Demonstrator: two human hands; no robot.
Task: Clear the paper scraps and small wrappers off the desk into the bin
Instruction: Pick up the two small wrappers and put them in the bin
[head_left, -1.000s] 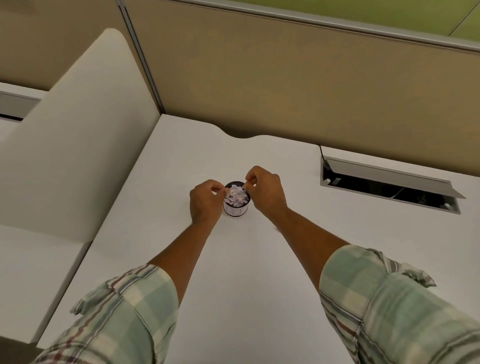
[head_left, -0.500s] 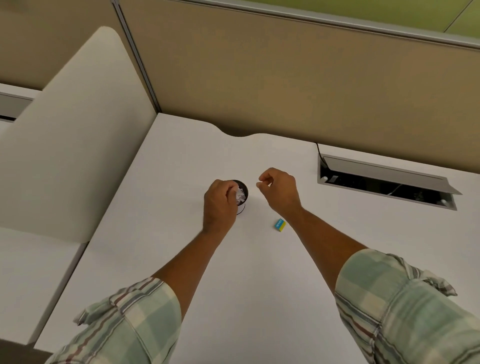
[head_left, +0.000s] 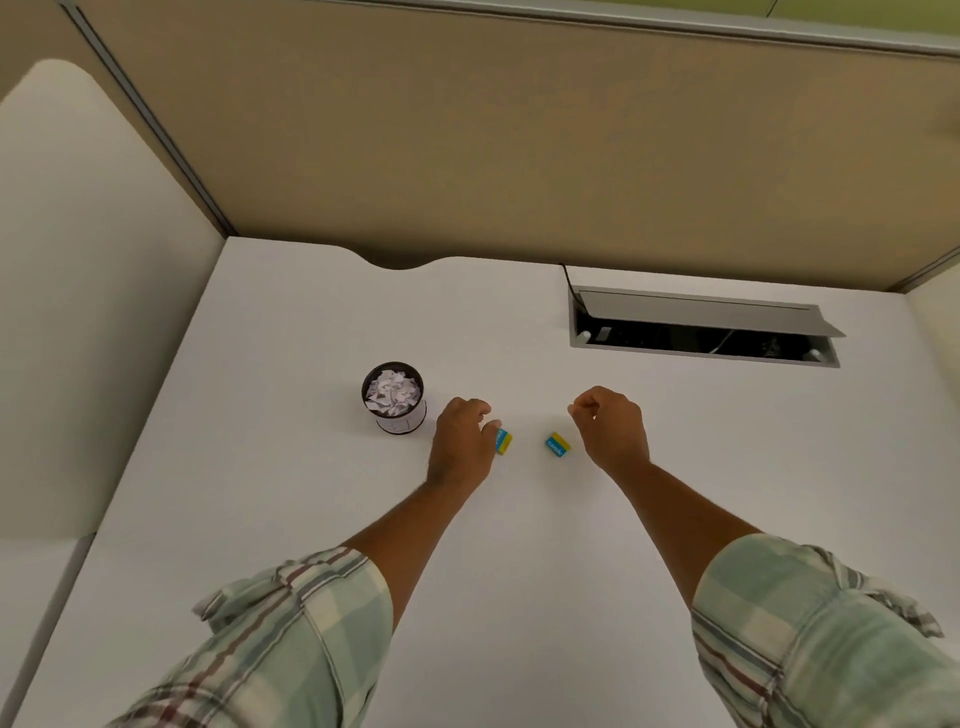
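We see a white desk (head_left: 311, 519) from above, with both of the person's bare hands out over its middle. The small dark bin (head_left: 393, 397) stands upright at about ten o'clock from the left hand (head_left: 462, 441), near it but not touching, and it is heaped to the rim with crumpled white paper scraps (head_left: 390, 397).

Two small blue-and-yellow wrappers lie on the desk between the hands. The left wrapper (head_left: 503, 441) sits at three o'clock from the left hand, right against the fingertips (head_left: 491, 427); the fingers are curled down toward it, and we cannot tell whether they are pinching it or only touching its edge. The right wrapper (head_left: 558, 445) lies flat at about eight o'clock from the right hand (head_left: 610, 428), just beside it and free of it. The right hand is loosely curled, fingers drawn in toward the thumb, with nothing visible in it (the inside of the palm is turned away from us).

Both forearms come in from six o'clock, with rolled plaid sleeves (head_left: 291, 629) at the bottom edge. At one o'clock from the right hand, well apart, a cable hatch (head_left: 701, 327) is set in the desk with its grey flap raised and dark cables inside. A tan partition (head_left: 519, 156) runs along the desk's twelve o'clock edge.
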